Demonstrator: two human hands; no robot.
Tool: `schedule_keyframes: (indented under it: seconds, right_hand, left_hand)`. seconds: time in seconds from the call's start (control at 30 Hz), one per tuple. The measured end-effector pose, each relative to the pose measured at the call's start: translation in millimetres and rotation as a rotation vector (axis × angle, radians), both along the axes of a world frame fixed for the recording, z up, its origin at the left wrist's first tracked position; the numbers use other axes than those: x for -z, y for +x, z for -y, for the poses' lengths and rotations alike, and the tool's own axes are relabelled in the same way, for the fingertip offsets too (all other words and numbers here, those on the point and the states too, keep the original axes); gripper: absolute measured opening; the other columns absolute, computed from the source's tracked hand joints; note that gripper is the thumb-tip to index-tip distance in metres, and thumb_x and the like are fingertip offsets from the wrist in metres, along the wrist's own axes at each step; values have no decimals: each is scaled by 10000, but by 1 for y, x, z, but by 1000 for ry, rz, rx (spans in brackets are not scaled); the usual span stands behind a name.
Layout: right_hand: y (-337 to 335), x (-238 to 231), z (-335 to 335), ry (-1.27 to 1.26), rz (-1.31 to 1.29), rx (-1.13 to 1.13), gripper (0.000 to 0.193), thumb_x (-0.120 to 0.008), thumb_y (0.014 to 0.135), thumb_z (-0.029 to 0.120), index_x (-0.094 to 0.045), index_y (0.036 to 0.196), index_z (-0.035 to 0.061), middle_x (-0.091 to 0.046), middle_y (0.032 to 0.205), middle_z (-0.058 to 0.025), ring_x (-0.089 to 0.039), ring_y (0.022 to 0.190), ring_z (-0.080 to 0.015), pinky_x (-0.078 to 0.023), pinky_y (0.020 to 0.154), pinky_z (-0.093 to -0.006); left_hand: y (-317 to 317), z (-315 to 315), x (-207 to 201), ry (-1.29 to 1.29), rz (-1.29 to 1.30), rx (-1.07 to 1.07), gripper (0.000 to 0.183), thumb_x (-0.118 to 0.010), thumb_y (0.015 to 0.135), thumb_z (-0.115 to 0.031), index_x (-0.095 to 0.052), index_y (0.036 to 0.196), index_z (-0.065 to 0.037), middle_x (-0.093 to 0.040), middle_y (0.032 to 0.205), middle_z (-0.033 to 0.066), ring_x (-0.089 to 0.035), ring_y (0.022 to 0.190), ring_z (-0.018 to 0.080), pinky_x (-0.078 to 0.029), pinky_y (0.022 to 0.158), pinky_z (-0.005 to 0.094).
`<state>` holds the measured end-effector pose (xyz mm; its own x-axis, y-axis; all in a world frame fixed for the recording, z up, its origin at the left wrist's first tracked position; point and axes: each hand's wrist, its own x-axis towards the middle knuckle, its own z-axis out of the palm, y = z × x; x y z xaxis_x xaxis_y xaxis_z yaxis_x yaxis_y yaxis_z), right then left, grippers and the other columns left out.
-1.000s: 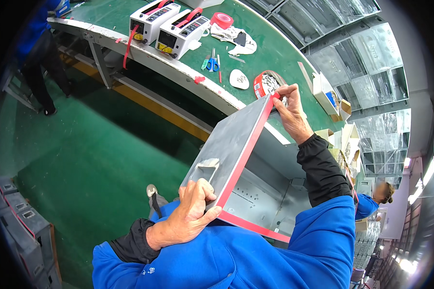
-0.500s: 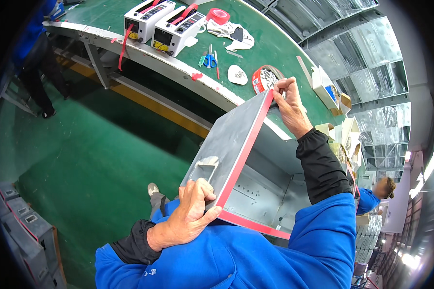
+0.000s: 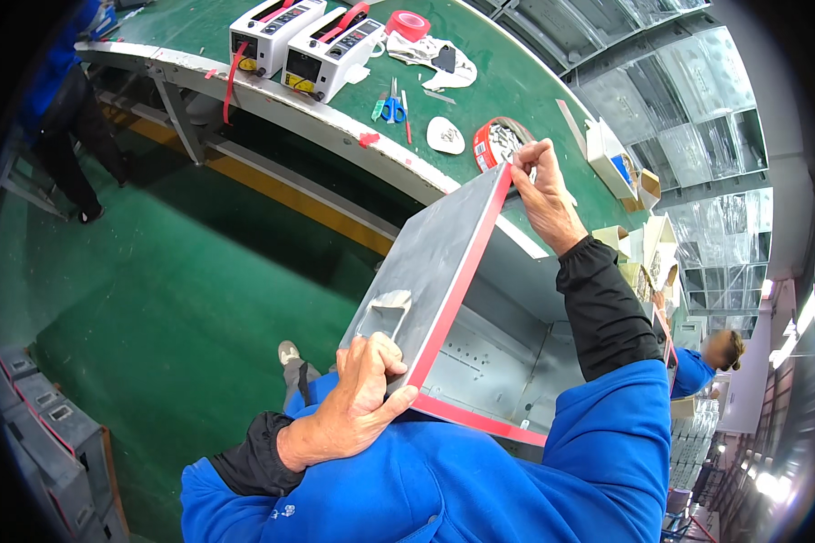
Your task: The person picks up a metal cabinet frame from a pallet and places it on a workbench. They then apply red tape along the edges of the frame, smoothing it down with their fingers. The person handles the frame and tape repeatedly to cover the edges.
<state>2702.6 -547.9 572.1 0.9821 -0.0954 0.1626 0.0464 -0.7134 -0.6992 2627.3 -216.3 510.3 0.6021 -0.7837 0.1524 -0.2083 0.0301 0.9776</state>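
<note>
A grey metal box (image 3: 426,249) leans against my front, tilted, its open side facing right. Red tape (image 3: 462,290) runs along its open rim. My left hand (image 3: 358,394) is closed on the near corner, thumb on the taped edge and fingers curled over the outer face, beside a rectangular cutout (image 3: 388,312). At the far corner my right hand (image 3: 548,199) pinches the red tape against the rim; what lies between the fingertips is partly hidden. Past that hand, on the bench, stands a round red-sided tub (image 3: 496,145) of small metal parts.
The green bench (image 3: 516,86) carries two tape dispensers (image 3: 330,54), a red tape roll (image 3: 408,25), white gloves (image 3: 439,61) and blue-handled scissors (image 3: 393,109). Cartons (image 3: 611,158) line its right side. Grey boxes (image 3: 63,416) stand lower left. Other people are at far left and right.
Both hands keep their hold on the box. My right hand and the box's far corner have shifted very slightly upward in view.
</note>
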Motion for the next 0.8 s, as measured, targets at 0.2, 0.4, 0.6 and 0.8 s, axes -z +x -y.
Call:
schedule_keyframes:
  seconds: [0.2, 0.4, 0.6, 0.8]
  right_hand:
    - [1, 1, -2, -205, 198, 45, 180, -459, 857, -42, -421, 999, 63, -488, 971, -74, -480, 902, -184, -395, 845, -322]
    - [-33, 23, -5, -287, 317, -149, 374, -428, 760, -146, -383, 1072, 55, -524, 1196, -172, -473, 1182, -302, -309, 1041, -438]
    - [-28, 7, -11, -489, 127, 7, 422, -438, 730, -46, -395, 1148, -7, -521, 1176, -246, -450, 1191, -370, -240, 1101, -440]
    - [-52, 30, -17, -421, 418, -308, 510, -477, 636, -156, -396, 1095, 51, -493, 1274, -205, -422, 1249, -346, -247, 1097, -485]
  left_hand:
    - [0, 2, 3, -20, -13, -15, 229, -568, 840, -101, -393, 974, -39, -390, 954, 98, -366, 868, 201, -251, 846, 336]
    - [-3, 4, 6, -32, -28, -38, 205, -547, 869, -136, -382, 950, -44, -393, 945, 93, -360, 863, 188, -276, 837, 332]
    - [-4, 6, 10, -19, -46, -60, 210, -540, 889, -172, -384, 960, -51, -387, 951, 79, -351, 879, 183, -270, 851, 320]
    - [-11, 6, 7, -4, -123, -106, 180, -512, 911, -198, -415, 996, -73, -393, 972, 50, -340, 908, 183, -239, 866, 322]
